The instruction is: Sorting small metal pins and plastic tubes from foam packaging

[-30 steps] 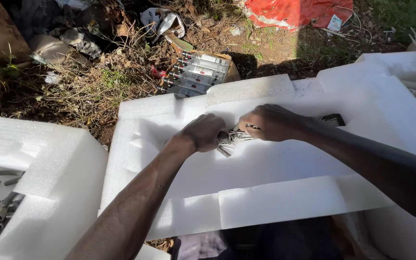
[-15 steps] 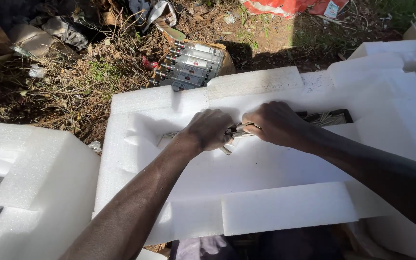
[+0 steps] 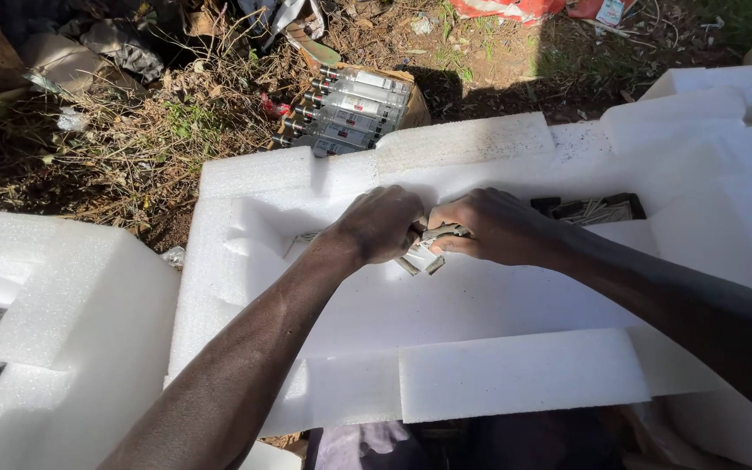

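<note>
Both hands closed on small metal pieces over a white foam tray [image 3: 498, 305].

Left hand [image 3: 380, 224] and right hand [image 3: 489, 228] grip the metal pieces [image 3: 433, 237] — mostly hidden; dark parts [image 3: 589, 209] fill the tray's far recess.

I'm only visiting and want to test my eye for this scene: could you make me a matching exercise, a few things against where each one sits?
Things:
1. small metal parts
2. box of grey cylinders
3. red cloth
4. dark pieces in a foam recess

Places:
A. on the ground beyond the foam tray
B. at the top edge, on the dirt
C. between the left hand and right hand
D. just behind the right hand

Pairs: 1-C, 2-A, 3-B, 4-D
</note>
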